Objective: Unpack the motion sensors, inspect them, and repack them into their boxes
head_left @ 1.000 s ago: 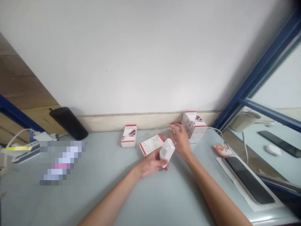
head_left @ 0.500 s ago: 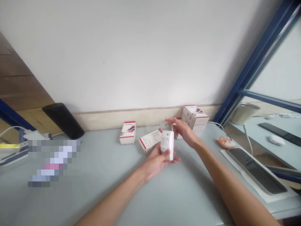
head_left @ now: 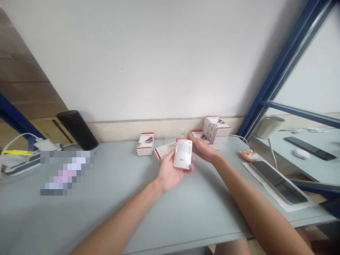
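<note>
The fingers (head_left: 168, 161) of the left hand (head_left: 170, 173) curve loosely up around a white plastic motion sensor (head_left: 182, 154) lying in the palm, while the right hand (head_left: 203, 148) reaches in from the right, fingers stretched out with their tips at the sensor's top end. The sensor has turned since the earlier view and now shows its broad front instead of its narrow side. It is held at centre frame over a pale grey table (head_left: 159, 219), just beside a flat white-and-red box (head_left: 164, 152), with a stack of boxes (head_left: 216, 129) to the right.
</note>
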A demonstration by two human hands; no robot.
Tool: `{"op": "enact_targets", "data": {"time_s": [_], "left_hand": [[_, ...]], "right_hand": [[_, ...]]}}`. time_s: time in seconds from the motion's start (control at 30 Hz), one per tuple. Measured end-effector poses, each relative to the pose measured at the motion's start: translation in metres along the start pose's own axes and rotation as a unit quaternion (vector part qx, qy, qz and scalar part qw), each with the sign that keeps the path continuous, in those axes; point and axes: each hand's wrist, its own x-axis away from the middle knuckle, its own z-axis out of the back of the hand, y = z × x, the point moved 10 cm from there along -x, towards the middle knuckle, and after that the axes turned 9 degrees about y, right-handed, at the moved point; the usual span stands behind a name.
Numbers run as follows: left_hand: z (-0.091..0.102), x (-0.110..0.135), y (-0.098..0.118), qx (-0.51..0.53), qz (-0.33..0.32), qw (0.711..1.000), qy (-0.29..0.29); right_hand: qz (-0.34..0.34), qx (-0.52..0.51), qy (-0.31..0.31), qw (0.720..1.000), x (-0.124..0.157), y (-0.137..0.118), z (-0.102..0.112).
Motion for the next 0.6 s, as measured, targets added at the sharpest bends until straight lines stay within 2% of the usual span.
{"op": "enact_targets", "data": {"time_s": [0.1,0.27,0.43,0.6], "left_hand": [[0.0,0.0,-0.001,-0.008,-0.006,1.0,0.012],[-0.001,-0.001,-0.016,-0.078,-0.012,0.997,-0.023],[-0.001,-0.001,-0.026,-0.145,0.018,0.985,-0.092],[-0.002,0.0,-0.024,-0.193,0.007,0.973,-0.124]], "right_hand": [[0.02,-0.021,0.052,0.998,-0.004,-0.004,0.009],[0.074,-0.035,0.131,0.988,-0.011,-0.015,0.04],[0.188,0.005,0.232,0.954,-0.004,-0.046,0.074],[0.257,-0.085,0.313,0.91,0.012,-0.071,0.107]]}}
